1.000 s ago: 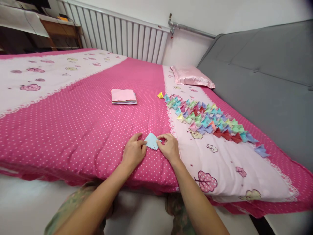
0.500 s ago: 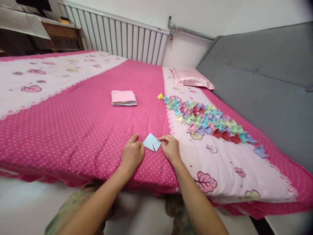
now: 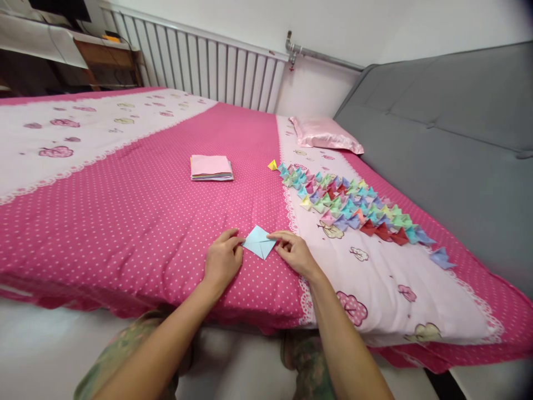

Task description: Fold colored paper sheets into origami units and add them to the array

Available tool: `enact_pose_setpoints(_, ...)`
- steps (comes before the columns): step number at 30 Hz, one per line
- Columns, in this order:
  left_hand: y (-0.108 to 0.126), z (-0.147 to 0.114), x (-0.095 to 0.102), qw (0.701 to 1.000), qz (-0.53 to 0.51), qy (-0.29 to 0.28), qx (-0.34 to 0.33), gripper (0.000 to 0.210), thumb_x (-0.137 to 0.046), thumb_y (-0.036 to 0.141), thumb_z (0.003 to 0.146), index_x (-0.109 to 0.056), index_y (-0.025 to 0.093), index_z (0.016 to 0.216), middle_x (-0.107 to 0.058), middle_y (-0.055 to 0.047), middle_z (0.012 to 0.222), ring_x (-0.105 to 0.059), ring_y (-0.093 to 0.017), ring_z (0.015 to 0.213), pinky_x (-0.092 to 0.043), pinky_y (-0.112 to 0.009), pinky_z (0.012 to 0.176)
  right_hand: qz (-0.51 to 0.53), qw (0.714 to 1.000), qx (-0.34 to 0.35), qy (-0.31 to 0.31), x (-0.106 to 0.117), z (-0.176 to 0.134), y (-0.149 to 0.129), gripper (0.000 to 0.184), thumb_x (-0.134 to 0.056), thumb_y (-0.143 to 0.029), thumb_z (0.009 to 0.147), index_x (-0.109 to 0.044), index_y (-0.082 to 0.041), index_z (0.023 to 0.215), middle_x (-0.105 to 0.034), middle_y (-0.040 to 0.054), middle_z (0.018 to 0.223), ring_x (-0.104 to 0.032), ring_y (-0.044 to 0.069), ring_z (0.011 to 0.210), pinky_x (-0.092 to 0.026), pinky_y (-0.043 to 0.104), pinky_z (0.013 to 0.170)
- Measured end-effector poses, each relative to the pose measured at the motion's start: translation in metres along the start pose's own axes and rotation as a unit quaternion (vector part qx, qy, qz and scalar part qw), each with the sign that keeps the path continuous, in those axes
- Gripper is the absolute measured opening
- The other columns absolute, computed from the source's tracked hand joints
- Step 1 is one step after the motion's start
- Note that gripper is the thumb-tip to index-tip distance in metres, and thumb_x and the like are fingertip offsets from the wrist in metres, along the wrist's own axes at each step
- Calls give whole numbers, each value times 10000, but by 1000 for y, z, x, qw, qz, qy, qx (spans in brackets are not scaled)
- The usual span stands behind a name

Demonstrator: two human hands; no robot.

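A light blue folded paper (image 3: 260, 243) lies near the front edge of the bed, diamond-shaped with crease lines across its face. My left hand (image 3: 225, 256) rests at its left corner, thumb and index finger closed on that tip. On the opposite side my right hand (image 3: 295, 251) pinches the right corner between thumb and fingers. Farther back sits a stack of coloured paper sheets (image 3: 211, 166), a pink one on top. To the right, rows of small folded paper boats (image 3: 350, 201) in many colours spread over the sheet.
The bed has a pink dotted and white printed sheet (image 3: 145, 216). A pink pillow (image 3: 325, 134) lies at the back right, beside a grey padded headboard (image 3: 441, 122). A white radiator (image 3: 195, 58) stands along the wall, and a desk (image 3: 104, 55) is at the far left.
The paper's lower flaps have come together, closing the notch that showed pink sheet between them. My right hand has shifted slightly, its fingers now over the right corner.
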State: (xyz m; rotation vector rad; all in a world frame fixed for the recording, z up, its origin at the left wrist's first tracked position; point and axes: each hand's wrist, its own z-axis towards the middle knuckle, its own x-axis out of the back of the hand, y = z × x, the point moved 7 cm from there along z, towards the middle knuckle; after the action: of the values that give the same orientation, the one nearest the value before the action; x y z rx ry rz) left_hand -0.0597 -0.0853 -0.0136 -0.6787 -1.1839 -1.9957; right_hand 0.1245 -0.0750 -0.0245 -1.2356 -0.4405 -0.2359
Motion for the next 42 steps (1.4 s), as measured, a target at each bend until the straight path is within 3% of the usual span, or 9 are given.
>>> enact_pose_setpoints(7, 1, 0, 0, 1000, -4, -1, 2, 281, -455, 155, 755, -688, 172, 910, -636, -75, 1097, -613, -203, 951, -475, -330, 872, -39, 996, 66, 35, -1, 1, -10, 313, -510, -69, 742, -683, -232, 946, -645, 43, 959, -585, 166, 883, -447, 312, 811)
enact_pose_setpoints(12, 2, 0, -1, 1000, -4, 1, -7, 296, -460, 149, 749, -673, 176, 953, -635, -73, 1096, -608, -199, 966, -471, -326, 886, -41, 996, 68, 46, -1, 2, -8, 286, -511, -87, 766, -684, -240, 933, -652, 41, 947, -597, 169, 887, -455, 319, 823)
enact_pose_setpoints(15, 5, 0, -1, 999, -17, -5, -31, 369, -440, 132, 754, -616, 169, 1076, -604, -78, 1156, -585, -189, 1017, -455, -324, 916, -41, 996, 67, 50, -2, 2, -7, 276, -509, -95, 772, -686, -240, 925, -653, 40, 939, -599, 168, 885, -456, 322, 831)
enact_pose_setpoints(20, 31, -5, -7, 978, -6, -90, -187, 556, -374, 72, 757, -410, 166, 1304, -395, -61, 1392, -262, -184, 1321, -267, -394, 1072, -74, 994, 69, 43, -4, 2, -9, 302, -501, -97, 771, -682, -254, 954, -632, 43, 983, -586, 173, 918, -450, 330, 848)
enact_pose_setpoints(23, 37, -9, -17, 960, 46, -161, -224, 574, -378, 118, 773, -352, 185, 1343, -354, -54, 1417, -248, -180, 1327, -195, -400, 1094, -88, 993, 70, 40, -4, 2, -9, 308, -499, -104, 774, -681, -259, 967, -621, 48, 1014, -578, 176, 944, -443, 336, 865)
enact_pose_setpoints(28, 35, -9, -23, 962, 88, -165, -197, 547, -384, 200, 786, -375, 164, 1332, -381, -83, 1399, -320, -186, 1293, -161, -384, 1095, -87, 993, 64, 37, -4, 3, -8, 315, -502, -96, 770, -678, -258, 976, -610, 48, 1029, -571, 176, 955, -441, 334, 866)
enact_pose_setpoints(33, 35, -7, -20, 969, 47, -165, -179, 542, -422, 202, 762, -414, 169, 1303, -430, -83, 1367, -363, -194, 1267, -183, -394, 1089, -95, 992, 61, 48, -5, 3, -8, 317, -505, -95, 770, -674, -264, 978, -615, 43, 1013, -573, 178, 934, -441, 339, 856)
enact_pose_setpoints(38, 27, 1, -12, 978, -95, -121, -138, 479, -485, 150, 728, -510, 182, 1206, -564, -83, 1229, -489, -201, 1150, -327, -389, 1020, -77, 990, 61, 101, 0, 1, -15, 260, -507, -124, 788, -686, -251, 926, -615, 49, 994, -572, 179, 924, -430, 335, 854)
enact_pose_setpoints(42, 13, 7, -9, 962, -251, -90, -55, 348, -555, 197, 743, -591, 175, 1089, -647, -82, 1080, -578, -199, 1015, -418, -375, 930, 12, 991, 48, 128, 0, -1, -25, 179, -519, -189, 806, -678, -215, 881, -622, 49, 967, -580, 170, 873, -451, 284, 742)
